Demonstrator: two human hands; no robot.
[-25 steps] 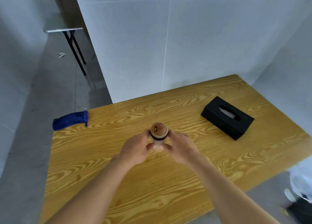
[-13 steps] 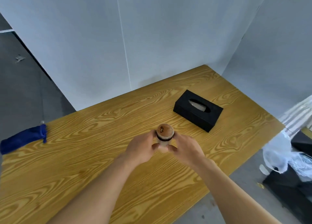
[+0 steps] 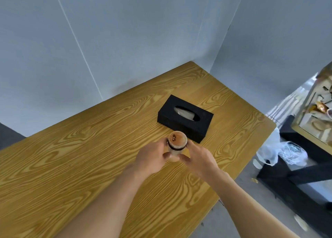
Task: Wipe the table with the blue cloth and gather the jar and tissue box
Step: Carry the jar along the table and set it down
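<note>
Jar (image 3: 177,144) upright, gripped between left hand (image 3: 152,158) and right hand (image 3: 199,159), mid table (image 3: 89,148). Tissue box (image 3: 185,118) just beyond jar, far-right, long side slanting. Right hand nearer box. Blue cloth not seen.

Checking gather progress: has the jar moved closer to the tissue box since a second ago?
Yes. The jar, held by left hand and right hand, now sits nearly against the tissue box, right of its earlier spot.

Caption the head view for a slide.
Left hand and right hand hold the jar beside the black tissue box.
</note>
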